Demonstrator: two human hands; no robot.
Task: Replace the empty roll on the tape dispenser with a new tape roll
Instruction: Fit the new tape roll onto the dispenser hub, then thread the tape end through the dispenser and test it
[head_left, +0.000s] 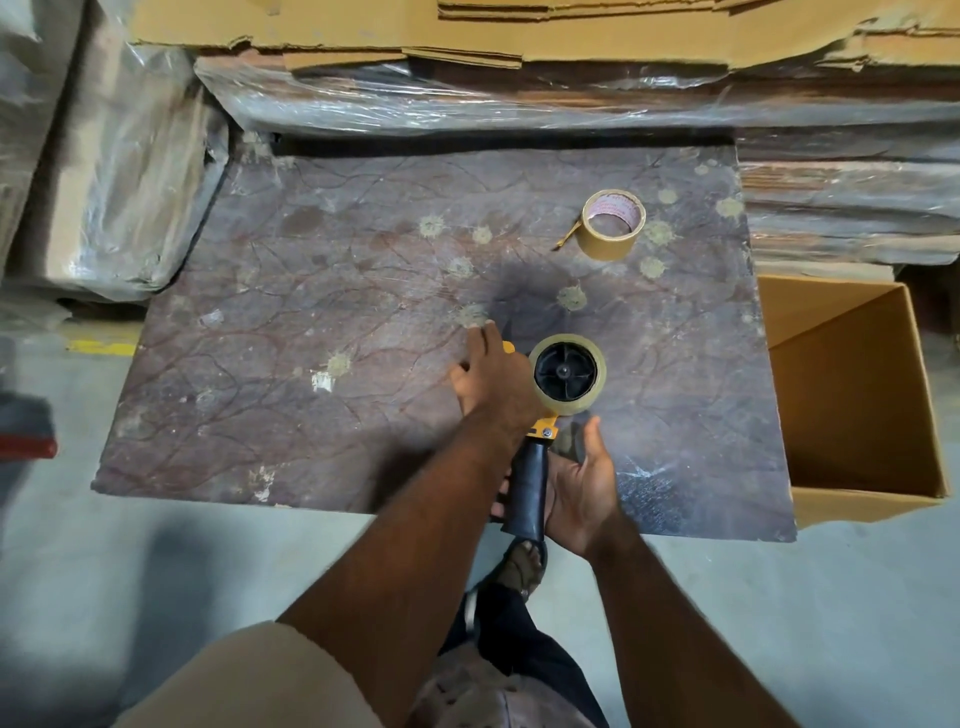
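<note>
The tape dispenser (527, 483) has a black handle and a yellow frame, and I hold it over the near edge of a dark marbled slab (311, 312). A pale tape roll (589, 402) sits on its black spool, facing up. My right hand (587, 483) holds the handle from below, with the fingers wrapped under it and the thumb pointing up. My left hand (493, 379) covers the yellow front of the frame just left of the roll, and its fingertips are hidden. A second, brown roll (613, 231) with a white and red printed core stands on the slab further away, a short tail hanging loose.
An open cardboard carton (857, 395) stands right of the slab. Plastic-wrapped slabs and flattened cardboard (519, 31) are stacked behind it. Wrapped bundles (119, 171) lean at the left. Below lies grey concrete floor, with my sandalled foot (524, 564) under the dispenser.
</note>
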